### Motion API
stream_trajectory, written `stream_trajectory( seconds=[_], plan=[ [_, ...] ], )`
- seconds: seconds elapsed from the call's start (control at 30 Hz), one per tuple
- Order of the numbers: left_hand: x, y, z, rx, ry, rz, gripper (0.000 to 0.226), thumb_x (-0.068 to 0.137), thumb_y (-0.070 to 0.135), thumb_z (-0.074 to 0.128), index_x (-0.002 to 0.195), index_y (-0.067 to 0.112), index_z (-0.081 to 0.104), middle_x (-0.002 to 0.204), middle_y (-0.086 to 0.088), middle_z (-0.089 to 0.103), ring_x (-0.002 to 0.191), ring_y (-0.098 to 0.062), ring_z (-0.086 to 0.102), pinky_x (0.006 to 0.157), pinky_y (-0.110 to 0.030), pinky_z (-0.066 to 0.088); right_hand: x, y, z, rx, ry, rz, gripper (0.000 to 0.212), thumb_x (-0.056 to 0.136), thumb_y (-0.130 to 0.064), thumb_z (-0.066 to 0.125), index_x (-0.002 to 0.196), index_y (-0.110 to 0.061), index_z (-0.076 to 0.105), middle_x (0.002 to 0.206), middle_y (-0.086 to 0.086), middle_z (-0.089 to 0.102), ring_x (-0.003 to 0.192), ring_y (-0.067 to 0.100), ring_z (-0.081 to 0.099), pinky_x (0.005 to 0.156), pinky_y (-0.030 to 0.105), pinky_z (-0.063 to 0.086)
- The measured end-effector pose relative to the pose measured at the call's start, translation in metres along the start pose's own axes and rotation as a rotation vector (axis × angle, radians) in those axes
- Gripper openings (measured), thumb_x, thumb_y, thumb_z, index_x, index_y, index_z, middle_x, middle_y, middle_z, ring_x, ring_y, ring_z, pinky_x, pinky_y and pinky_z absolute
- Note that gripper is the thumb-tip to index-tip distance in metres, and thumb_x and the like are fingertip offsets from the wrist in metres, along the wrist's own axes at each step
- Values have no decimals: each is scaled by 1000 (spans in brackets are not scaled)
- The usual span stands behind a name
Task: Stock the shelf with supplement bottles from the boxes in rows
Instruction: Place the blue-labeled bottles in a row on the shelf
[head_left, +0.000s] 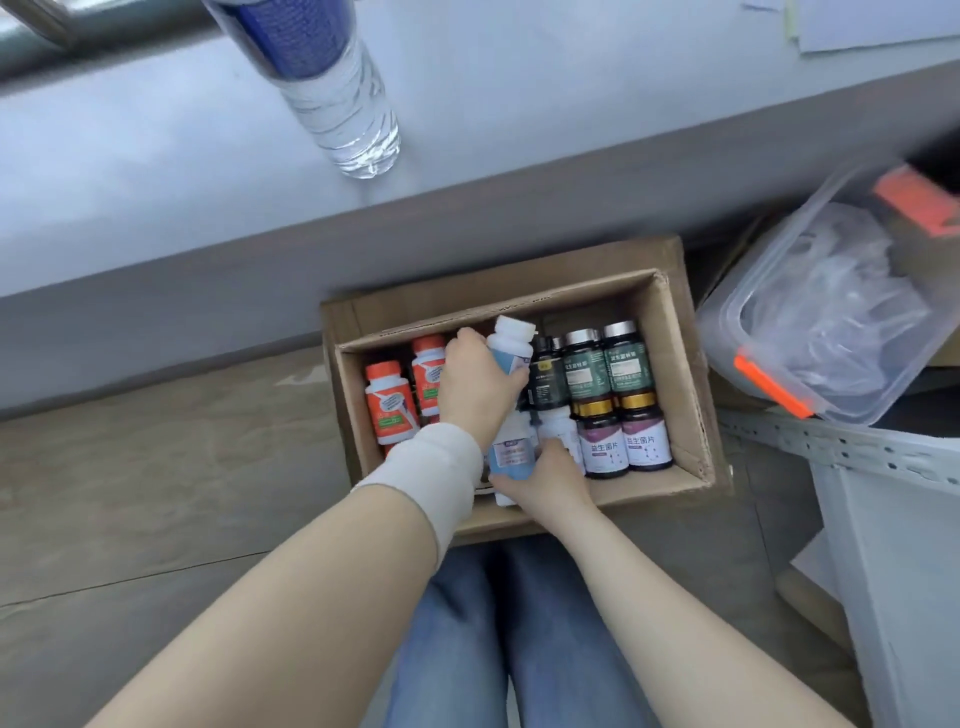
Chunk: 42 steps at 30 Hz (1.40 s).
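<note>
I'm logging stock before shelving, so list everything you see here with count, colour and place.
cardboard box: one, brown, on the floor
orange-capped bottles: at least two, white and orange, box's left
green-label bottles: at least two, silver caps, box's far right
gold-capped bottles: two, purple-and-white labels, box's near right
black-label bottle: one, dark, box's middle
white bottles: at least three, blue labels, box's middle
water bottle: one, clear, on the grey ledge
plastic bin: one, clear with orange latches, right of box
left hand: one, grips the farther white bottle
right hand: one, grips the nearer white bottle
</note>
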<state>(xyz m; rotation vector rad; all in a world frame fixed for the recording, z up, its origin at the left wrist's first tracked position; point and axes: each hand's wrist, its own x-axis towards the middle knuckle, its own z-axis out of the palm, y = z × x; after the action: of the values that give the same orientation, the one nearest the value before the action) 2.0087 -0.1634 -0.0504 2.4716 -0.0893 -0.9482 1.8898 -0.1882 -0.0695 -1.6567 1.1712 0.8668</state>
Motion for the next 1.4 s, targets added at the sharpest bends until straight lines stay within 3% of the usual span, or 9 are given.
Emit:
stream_trajectory(
  seconds=[0.2, 0.37, 0.5, 0.6, 0.7, 0.87, 1.1, 1.23, 1.4],
  plan=[
    [-52, 16, -59, -280, -146, 50, 42, 77, 34, 74, 109, 19, 50, 99, 8, 57, 87, -7, 55, 60, -13, 40, -57, 8, -44, 153, 31, -50, 64, 73, -41, 73, 123, -13, 44, 120, 3, 58, 111, 21, 55, 92, 35, 46],
    [-113, 28, -107, -500, -421, 69, 36, 86, 27, 65, 118, 23, 49, 111, -3, 62, 97, -16, 64, 84, -33, 54, -137, 17, -73, 367, 2, -127, 38, 80, -31, 71, 108, -18, 49, 108, 2, 59, 95, 16, 58, 81, 27, 44],
    [-172, 41, -129, -595, -572, 81, 36, 87, 20, 60, 120, 10, 51, 109, -10, 63, 91, -19, 65, 77, -33, 54, -209, 34, -69, 637, 96, -129, 50, 81, -24, 70, 121, -9, 44, 117, 9, 58, 103, 20, 59, 90, 30, 45],
    [-219, 54, -138, -608, -682, 115, 29, 77, 21, 58, 106, 17, 58, 98, -4, 67, 89, -19, 65, 85, -41, 52, -269, 55, -59, 793, 181, -140, 46, 82, -21, 70, 118, -10, 43, 114, 8, 59, 101, 18, 59, 87, 28, 46],
    [-262, 71, -138, -649, -769, 150, 18, 89, 8, 46, 101, 19, 55, 89, -2, 63, 83, -17, 61, 83, -40, 50, -318, 83, -48, 930, 242, -159, 44, 84, -20, 66, 120, -10, 43, 114, 9, 59, 101, 19, 58, 92, 29, 45],
    [-346, 98, -114, -542, -913, 310, 16, 99, 27, 40, 97, 19, 53, 79, 3, 63, 68, -8, 64, 67, -30, 52, -391, 155, -30, 1171, 395, -154, 36, 89, -24, 59, 121, -13, 46, 120, 11, 59, 107, 22, 57, 101, 36, 40],
    [-495, 103, -56, -233, -1161, 526, 21, 93, 24, 54, 104, 7, 58, 88, -4, 66, 81, -17, 64, 76, -30, 52, -496, 265, 18, 1338, 651, -172, 29, 85, -22, 64, 112, -17, 53, 115, 7, 63, 105, 19, 60, 99, 35, 42],
    [-597, 83, -17, -12, -1207, 740, 21, 89, 30, 60, 94, 10, 60, 85, -4, 64, 80, -17, 61, 73, -27, 48, -564, 341, 55, 1397, 825, -201, 24, 86, -12, 63, 108, -12, 54, 109, 11, 63, 92, 16, 59, 84, 27, 45],
    [-731, 57, 41, 158, -1232, 938, 28, 82, 36, 67, 93, 10, 64, 87, -6, 63, 78, -16, 60, 71, -31, 48, -650, 439, 110, 1467, 1023, -219, 16, 87, -8, 61, 90, -24, 57, 91, -5, 64, 80, 5, 59, 66, 8, 46]
  ],
)
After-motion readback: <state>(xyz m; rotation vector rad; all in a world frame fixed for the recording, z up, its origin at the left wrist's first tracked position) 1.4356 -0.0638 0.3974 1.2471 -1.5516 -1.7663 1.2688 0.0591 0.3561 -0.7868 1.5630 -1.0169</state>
